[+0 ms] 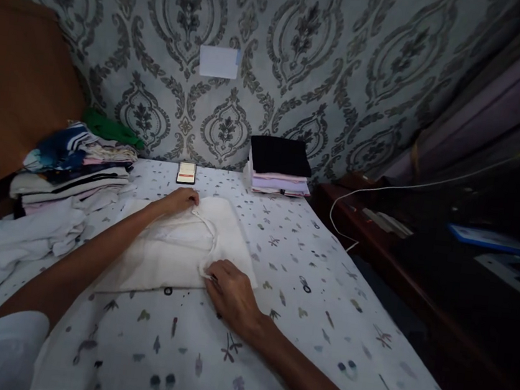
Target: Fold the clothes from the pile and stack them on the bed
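A white garment lies flattened on the patterned white cloth that covers the table. Its curved neckline edge faces right. At the far end of that edge, my left hand pinches the fabric with its fingers closed. My right hand is closed on the near end of the neckline, close to the garment's front edge. Part of the garment's left side lies behind my left forearm.
Folded clothes are piled at the left, with loose white cloth in front. A phone lies near the wall. A folded stack stands at the back. A cable crosses the dark furniture at right.
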`<state>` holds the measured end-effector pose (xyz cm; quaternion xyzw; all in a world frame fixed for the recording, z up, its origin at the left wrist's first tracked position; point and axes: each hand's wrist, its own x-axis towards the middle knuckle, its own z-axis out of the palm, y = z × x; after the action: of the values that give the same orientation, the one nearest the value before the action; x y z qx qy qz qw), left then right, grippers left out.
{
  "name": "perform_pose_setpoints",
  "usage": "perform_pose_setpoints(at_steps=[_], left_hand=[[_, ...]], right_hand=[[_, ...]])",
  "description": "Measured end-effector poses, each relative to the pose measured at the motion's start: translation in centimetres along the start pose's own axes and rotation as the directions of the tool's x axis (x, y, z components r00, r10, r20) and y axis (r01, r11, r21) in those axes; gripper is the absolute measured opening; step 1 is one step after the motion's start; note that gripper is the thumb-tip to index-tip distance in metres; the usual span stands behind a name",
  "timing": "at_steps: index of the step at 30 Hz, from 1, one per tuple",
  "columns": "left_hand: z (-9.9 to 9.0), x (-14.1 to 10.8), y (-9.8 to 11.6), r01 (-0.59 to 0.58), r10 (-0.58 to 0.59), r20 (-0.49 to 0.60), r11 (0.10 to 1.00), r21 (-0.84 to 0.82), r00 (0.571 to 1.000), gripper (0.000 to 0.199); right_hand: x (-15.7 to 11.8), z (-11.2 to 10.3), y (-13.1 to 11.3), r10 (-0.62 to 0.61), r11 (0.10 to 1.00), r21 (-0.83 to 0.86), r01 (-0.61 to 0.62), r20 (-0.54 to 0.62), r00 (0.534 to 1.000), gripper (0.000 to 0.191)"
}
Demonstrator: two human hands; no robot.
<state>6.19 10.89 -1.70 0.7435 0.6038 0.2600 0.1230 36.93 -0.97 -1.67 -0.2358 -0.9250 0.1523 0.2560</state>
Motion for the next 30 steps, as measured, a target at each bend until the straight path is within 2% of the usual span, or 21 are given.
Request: perform_pose_setpoints(at_steps=[5,8,10,12,14,16,18,20,22,23,25,27,28,30], left_hand=[[-0.5,-1.0,1.9,0.004,-0.001,-0.093,0.999,0.035,0.996,0.027],[-0.2,-2.2,4.4,-0.054,0.056,-0.099,0.998,0.028,0.994,0.026],[0.1,-3.3,6.7,-0.083,0.081,-0.063,0.996,-0.027,0.995,0.022],[0.3,-4.4,9.2,-0.069,0.073,0.025,0.989,-0.134,0.997,0.019],[0.6,-5.3,11.6,0.001,0.051,0.173,0.958,-0.288,0.984,0.016],[0.8,-5.7,13.6,0.126,0.042,0.351,0.889,-0.441,0.935,0.023],[1.0,-5.6,15.1,0.276,0.037,0.488,0.786,-0.553,0.872,0.037],[1.1,-5.2,16.2,0.423,-0.004,0.557,0.655,-0.626,0.83,0.052],[1.1,-4.9,16.8,0.546,-0.067,0.598,0.499,-0.673,0.798,0.063],[1.0,-4.8,16.9,0.589,-0.095,0.615,0.431,-0.683,0.783,0.064],[0.8,-4.8,16.8,0.633,-0.144,0.628,0.352,-0.69,0.765,0.056],[0.6,-5.1,16.4,0.642,-0.203,0.612,0.339,-0.688,0.764,0.044],[0.5,-5.4,16.0,0.644,-0.231,0.603,0.344,-0.684,0.764,0.04],[0.3,-6.0,15.1,0.651,-0.274,0.591,0.357,-0.67,0.758,0.037]], right_hand=[[0.2,0.2,0.0,0.036,0.987,0.16,-0.016,-0.126,0.991,0.011],[-0.2,0.0,0.0,0.129,0.954,0.29,-0.074,-0.176,0.976,0.008],[-0.5,-0.6,0.1,0.218,0.913,0.385,-0.133,-0.188,0.958,0.008],[-0.8,-1.6,0.2,0.327,0.85,0.489,-0.196,-0.198,0.924,0.01],[-0.8,-2.8,0.5,0.443,0.776,0.581,-0.247,-0.223,0.868,0.014],[-0.4,-3.9,1.0,0.549,0.702,0.659,-0.271,-0.258,0.795,0.017],[0.1,-4.8,1.5,0.623,0.636,0.724,-0.267,-0.276,0.732,0.021],[0.7,-5.1,1.6,0.648,0.603,0.758,-0.248,-0.285,0.706,0.022],[0.9,-4.8,1.3,0.621,0.63,0.745,-0.22,-0.313,0.719,0.02],[0.9,-4.4,1.1,0.584,0.66,0.724,-0.201,-0.326,0.743,0.017],[0.5,-3.6,0.5,0.462,0.732,0.665,-0.146,-0.327,0.824,0.011],[-0.1,-3.0,0.3,0.316,0.802,0.592,-0.078,-0.311,0.896,0.005],[-0.4,-2.9,0.4,0.261,0.83,0.555,-0.049,-0.31,0.914,0.005],[-0.9,-2.9,1.0,0.222,0.869,0.494,-0.033,-0.329,0.918,0.007]])
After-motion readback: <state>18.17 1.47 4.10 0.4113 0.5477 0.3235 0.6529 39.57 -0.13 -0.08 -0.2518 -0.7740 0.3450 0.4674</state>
